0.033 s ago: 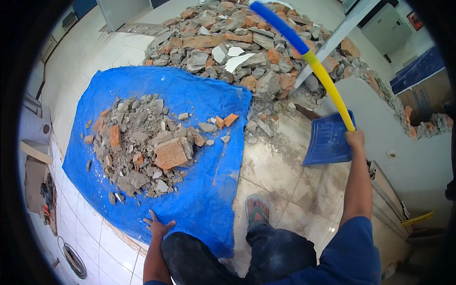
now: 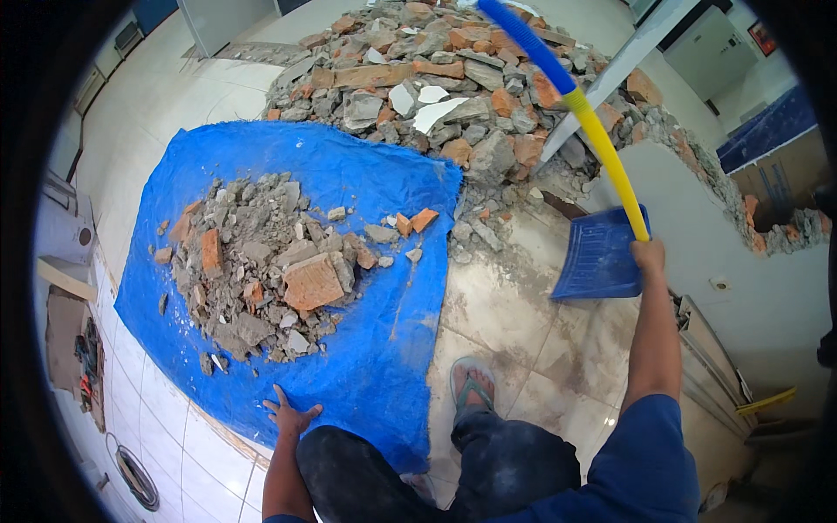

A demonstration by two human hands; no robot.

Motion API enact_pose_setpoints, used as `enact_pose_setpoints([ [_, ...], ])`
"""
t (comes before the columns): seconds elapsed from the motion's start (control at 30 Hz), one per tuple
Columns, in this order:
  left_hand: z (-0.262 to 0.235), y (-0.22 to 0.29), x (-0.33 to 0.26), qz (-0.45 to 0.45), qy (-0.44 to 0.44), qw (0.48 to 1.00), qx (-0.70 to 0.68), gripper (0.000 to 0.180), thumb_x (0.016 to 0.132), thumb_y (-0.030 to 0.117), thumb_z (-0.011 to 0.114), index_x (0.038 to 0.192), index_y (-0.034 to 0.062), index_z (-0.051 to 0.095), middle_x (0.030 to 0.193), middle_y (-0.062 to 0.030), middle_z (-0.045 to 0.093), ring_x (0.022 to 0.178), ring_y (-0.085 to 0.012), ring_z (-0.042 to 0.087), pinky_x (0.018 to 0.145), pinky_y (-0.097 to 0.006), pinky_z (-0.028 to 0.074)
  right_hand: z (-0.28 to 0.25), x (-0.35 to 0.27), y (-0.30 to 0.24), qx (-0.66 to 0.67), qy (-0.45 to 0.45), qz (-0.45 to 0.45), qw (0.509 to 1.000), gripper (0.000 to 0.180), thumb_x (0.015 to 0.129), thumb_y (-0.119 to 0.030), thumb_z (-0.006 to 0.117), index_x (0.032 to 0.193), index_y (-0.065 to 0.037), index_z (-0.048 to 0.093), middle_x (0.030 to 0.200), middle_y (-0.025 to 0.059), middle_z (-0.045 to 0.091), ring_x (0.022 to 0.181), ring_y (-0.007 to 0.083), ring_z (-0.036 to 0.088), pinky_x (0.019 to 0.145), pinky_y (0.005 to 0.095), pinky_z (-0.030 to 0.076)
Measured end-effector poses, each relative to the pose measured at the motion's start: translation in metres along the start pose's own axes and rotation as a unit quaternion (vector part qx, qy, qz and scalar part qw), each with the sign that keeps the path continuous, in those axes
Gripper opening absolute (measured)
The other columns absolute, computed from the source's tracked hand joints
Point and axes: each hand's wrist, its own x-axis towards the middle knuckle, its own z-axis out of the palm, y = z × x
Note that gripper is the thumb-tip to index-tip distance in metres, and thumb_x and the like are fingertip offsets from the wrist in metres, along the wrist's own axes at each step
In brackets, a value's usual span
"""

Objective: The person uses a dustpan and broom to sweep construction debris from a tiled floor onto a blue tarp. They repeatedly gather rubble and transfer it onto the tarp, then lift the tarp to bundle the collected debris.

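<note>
My right hand (image 2: 648, 254) is wrapped round the lower end of a dustpan's long yellow handle, just above its dark blue pan (image 2: 602, 254). The handle slants up and to the left, ending in a blue grip, and the pan hangs by the grey wall panel. Down at the near edge of a blue tarp (image 2: 375, 366), my left hand (image 2: 290, 413) rests with its fingers spread and nothing in it. On the tarp lies a heap of grey rubble (image 2: 248, 261) with several orange brick pieces (image 2: 314, 282).
A large pile of broken brick and concrete (image 2: 488, 157) spreads beyond the tarp, with a pale post (image 2: 602, 91) slanting over it. Dusty floor tiles (image 2: 514, 322) lie between tarp and wall panel (image 2: 689, 209). At the lower left sits a coiled cable (image 2: 135, 479).
The dustpan has shifted slightly: its pan moved a little left, while the blue grip end swung up and right. My left hand and the rubble stay where they were.
</note>
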Motion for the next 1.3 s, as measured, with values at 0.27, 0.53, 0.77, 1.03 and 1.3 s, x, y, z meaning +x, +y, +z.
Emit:
enact_pose_setpoints([
  [0.27,0.003,-0.004,0.005,0.004,0.002,1.0,-0.008,0.154,0.052,0.056,0.096,0.16,0.0293,-0.011,0.162,-0.0322,-0.013,0.147,-0.0582,0.009,0.119,-0.057,0.029,0.026,-0.016,-0.119,-0.047,0.006,-0.053,0.997,0.062,0.078,-0.024,0.068,0.139,-0.016,0.058,0.125,0.0188,0.066,0.114,0.038,0.064,0.098,0.0476,0.052],
  [0.53,0.011,-0.015,0.019,0.024,0.019,0.999,-0.01,0.158,0.048,0.058,0.096,0.16,0.0271,-0.01,0.161,-0.034,-0.016,0.147,-0.0585,0.002,0.12,-0.058,0.023,0.015,-0.042,-0.139,0.03,-0.007,-0.193,0.981,0.048,0.079,-0.022,0.066,0.126,-0.012,0.064,0.111,0.0243,0.069,0.108,0.0374,0.066,0.091,0.0495,0.052],
  [0.77,0.011,-0.017,0.013,0.037,0.02,0.999,-0.002,0.154,0.051,0.059,0.095,0.161,0.0233,-0.008,0.16,-0.038,-0.01,0.147,-0.0589,0.009,0.121,-0.057,0.021,0.019,-0.033,0.056,0.221,-0.051,0.035,0.973,0.031,0.076,-0.011,0.066,0.104,0.002,0.064,0.083,0.0089,0.066,0.076,0.0234,0.063,0.069,0.0374,0.049],
  [1.03,-0.001,0.0,0.0,0.017,0.011,1.0,0.0,0.152,0.052,0.056,0.096,0.161,0.0232,-0.005,0.16,-0.0373,-0.008,0.145,-0.0609,0.011,0.119,-0.056,0.026,0.15,-0.093,0.044,0.396,-0.06,0.22,0.889,0.021,0.078,-0.01,0.069,0.097,-0.005,0.06,0.071,0.0042,0.059,0.057,0.016,0.056,0.052,0.0336,0.044],
  [1.3,0.003,-0.004,0.004,0.026,0.026,0.999,-0.02,0.153,0.05,0.053,0.097,0.162,0.0255,-0.003,0.161,-0.0365,-0.007,0.146,-0.0599,0.009,0.118,-0.058,0.027,0.265,-0.146,-0.131,0.537,-0.016,0.316,0.782,0.048,0.08,-0.012,0.076,0.121,0.006,0.059,0.112,0.0133,0.065,0.095,0.0214,0.065,0.08,0.0358,0.053],
])
